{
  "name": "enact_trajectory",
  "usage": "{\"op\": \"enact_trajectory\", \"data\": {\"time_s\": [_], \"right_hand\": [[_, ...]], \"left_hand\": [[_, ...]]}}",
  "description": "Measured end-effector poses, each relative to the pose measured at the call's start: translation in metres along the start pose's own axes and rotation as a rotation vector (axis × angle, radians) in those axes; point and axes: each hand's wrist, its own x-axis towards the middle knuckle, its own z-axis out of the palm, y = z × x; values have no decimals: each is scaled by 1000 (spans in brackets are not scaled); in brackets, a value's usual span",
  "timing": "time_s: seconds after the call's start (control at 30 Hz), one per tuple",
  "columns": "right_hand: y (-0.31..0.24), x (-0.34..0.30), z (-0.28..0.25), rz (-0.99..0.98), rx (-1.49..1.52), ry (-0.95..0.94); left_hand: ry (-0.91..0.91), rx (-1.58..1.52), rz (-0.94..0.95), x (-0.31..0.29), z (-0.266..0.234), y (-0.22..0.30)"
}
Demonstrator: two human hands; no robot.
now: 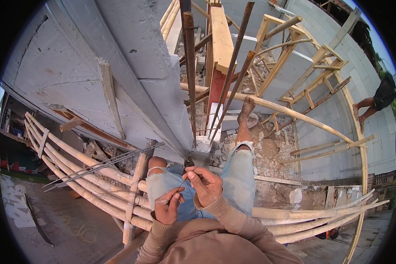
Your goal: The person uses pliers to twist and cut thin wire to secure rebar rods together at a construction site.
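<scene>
Above the bamboo scaffold [97, 176], two hands [189, 193] pinch one thin wire [190, 177] between closed fingertips.

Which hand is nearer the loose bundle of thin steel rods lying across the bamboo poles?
Left. The left hand is just right of and below the thin steel rods, apart from them. The right hand is farther right, over the knees.

Pale grey is shown by the concrete block wall [75, 66], streaked with darker grey mortar. The bamboo poles [92, 176] are seen in pale yellow-tan. Rust-brown is worn by the rebar rods [190, 66]. Faded light blue is displayed by the denim shorts [240, 171], and plain brown by the knitted sleeves [233, 224]. A red band is borne by the yellow timber plank [220, 44].
</scene>
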Motion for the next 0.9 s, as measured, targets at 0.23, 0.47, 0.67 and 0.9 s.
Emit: {"op": "enact_trajectory", "data": {"time_s": [0.23, 0.47, 0.67, 0.9], "right_hand": [[-34, 18, -65, -57, 73, 268], [-46, 31, -104, -99, -11, 514], [-69, 3, -101, -651, -1222, 631], [-16, -1, -150, -443, -1153, -206]], "left_hand": [[-273, -13, -136, 11, 46, -9], [-337, 52, -226, 22, 68, -17], [-325, 584, 148, 45, 90, 2], [-532, 717, 391, 85, 103, 6]]}}
